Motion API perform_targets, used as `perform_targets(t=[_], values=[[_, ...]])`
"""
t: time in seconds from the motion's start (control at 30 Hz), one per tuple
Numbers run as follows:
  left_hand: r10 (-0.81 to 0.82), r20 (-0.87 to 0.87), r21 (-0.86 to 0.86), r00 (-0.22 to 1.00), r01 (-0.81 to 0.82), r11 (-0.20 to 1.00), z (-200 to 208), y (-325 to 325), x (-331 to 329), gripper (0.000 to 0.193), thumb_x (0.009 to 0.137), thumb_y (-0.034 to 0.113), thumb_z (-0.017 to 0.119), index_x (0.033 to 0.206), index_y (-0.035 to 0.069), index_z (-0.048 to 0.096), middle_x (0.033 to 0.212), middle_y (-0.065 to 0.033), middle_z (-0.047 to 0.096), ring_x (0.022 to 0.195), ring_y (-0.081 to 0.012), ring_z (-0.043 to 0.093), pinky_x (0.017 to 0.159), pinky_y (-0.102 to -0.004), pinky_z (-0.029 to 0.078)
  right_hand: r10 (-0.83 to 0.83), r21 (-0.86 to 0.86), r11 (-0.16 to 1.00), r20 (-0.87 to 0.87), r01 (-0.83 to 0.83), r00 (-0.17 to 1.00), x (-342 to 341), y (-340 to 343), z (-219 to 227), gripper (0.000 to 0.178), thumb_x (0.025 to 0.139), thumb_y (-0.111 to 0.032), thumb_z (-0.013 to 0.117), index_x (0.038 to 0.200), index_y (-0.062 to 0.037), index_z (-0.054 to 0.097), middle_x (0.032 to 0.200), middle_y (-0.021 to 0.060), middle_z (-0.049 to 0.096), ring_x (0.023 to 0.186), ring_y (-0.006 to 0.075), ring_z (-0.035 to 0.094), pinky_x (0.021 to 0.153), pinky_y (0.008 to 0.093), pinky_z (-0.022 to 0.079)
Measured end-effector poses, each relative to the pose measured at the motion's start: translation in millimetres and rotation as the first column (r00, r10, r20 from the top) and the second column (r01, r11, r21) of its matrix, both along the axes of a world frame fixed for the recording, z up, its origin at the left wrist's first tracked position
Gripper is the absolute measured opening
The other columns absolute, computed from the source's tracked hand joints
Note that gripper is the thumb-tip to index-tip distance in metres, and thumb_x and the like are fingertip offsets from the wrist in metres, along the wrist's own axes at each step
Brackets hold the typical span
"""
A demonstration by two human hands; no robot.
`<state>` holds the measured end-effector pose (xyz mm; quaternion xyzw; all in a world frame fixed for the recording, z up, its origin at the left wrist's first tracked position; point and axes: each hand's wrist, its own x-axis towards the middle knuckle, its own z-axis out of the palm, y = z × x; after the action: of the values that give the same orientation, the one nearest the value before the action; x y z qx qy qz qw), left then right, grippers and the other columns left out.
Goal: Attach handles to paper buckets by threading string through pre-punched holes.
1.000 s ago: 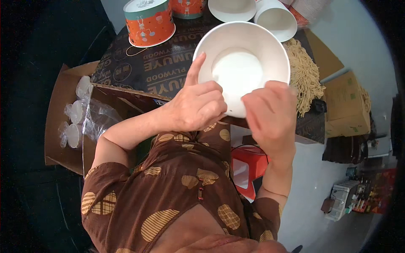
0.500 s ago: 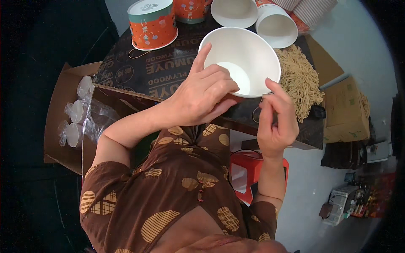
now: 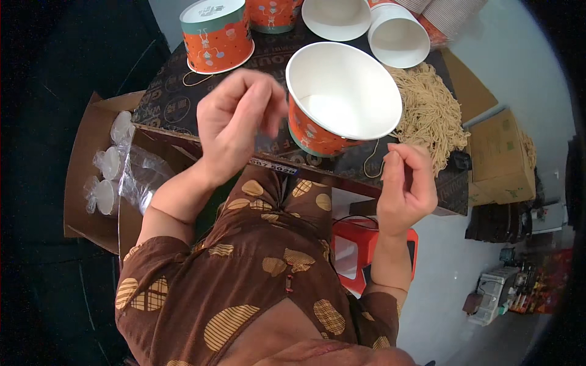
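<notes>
A paper bucket (image 3: pixel 320 135), white inside with an orange and green printed wall, stands open end up at the table's near edge. My left hand (image 3: pixel 238 125) is lifted just left of it, apart from it. Its fingers are curled in, and the fingertips are blurred and partly hidden. Below the bucket's right side, my right hand (image 3: pixel 408 186) has thumb and forefinger pinched together; anything between them is too small to make out. A thin tan cord (image 3: pixel 367 168) loops down beside the bucket, close to those fingertips.
A heap of tan cords (image 3: pixel 430 116) lies right of the bucket. An upside-down printed bucket (image 3: pixel 220 46) stands back left; white-lined buckets (image 3: pixel 400 43) lie behind. Left of the table (image 3: pixel 165 100) is a carton (image 3: pixel 85 165) with bagged cups. A red stool (image 3: pixel 351 235) stands below.
My left hand has come off the bucket, moving left and curling its fingers. The bucket now sits more upright, its printed wall showing. My right hand has dropped slightly away from the rim.
</notes>
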<state>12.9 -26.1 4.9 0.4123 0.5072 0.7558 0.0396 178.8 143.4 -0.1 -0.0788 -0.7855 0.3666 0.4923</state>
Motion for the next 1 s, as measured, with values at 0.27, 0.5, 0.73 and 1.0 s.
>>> perform_targets(t=[0.27,0.5,0.73,1.0], values=[[0.022,0.088,-0.235,0.996,0.000,0.972,5,-15,-5,0.027,0.098,0.020,0.050,0.082,0.002,0.061,0.069,-0.0012,0.062,0.052,-0.0033,0.052,0.045,-0.0166,0.038,-0.010,0.149,0.989,-0.065,0.020,0.998,-4,-4,5,0.014,0.083,0.011,0.060,0.093,0.0018,0.064,0.088,0.0087,0.064,0.065,0.0104,0.053,0.049,0.0208,0.039],[0.067,-0.162,-0.382,0.985,-0.125,0.916,25,38,-119,0.029,0.094,0.026,0.058,0.104,-0.001,0.063,0.092,-0.0049,0.064,0.084,-0.0100,0.059,0.074,-0.0238,0.048,0.153,0.066,0.986,-0.023,-0.151,0.988,-20,-2,-5,0.010,0.094,0.003,0.049,0.102,0.0018,0.055,0.098,0.0123,0.066,0.064,0.0066,0.055,0.058,0.0203,0.047],[-0.500,0.297,-0.373,0.813,0.581,0.724,5,99,-124,0.040,0.086,0.015,0.059,0.122,-0.002,0.052,0.111,-0.0095,0.062,0.098,-0.0173,0.063,0.088,-0.0295,0.052,0.011,0.290,0.957,-0.002,-0.010,1.000,-30,15,-13,0.008,0.088,0.005,0.055,0.095,0.0014,0.056,0.085,0.0123,0.063,0.068,0.0217,0.062,0.059,0.0295,0.049],[-0.430,0.480,-0.133,0.765,0.548,0.826,-11,91,-104,0.044,0.075,0.009,0.053,0.115,-0.007,0.055,0.102,-0.0149,0.062,0.094,-0.0214,0.063,0.087,-0.0334,0.052,0.062,0.152,0.986,0.017,-0.064,0.998,-36,36,-13,0.005,0.092,0.002,0.051,0.095,0.0022,0.055,0.088,0.0106,0.062,0.074,0.0177,0.059,0.066,0.0281,0.047]])
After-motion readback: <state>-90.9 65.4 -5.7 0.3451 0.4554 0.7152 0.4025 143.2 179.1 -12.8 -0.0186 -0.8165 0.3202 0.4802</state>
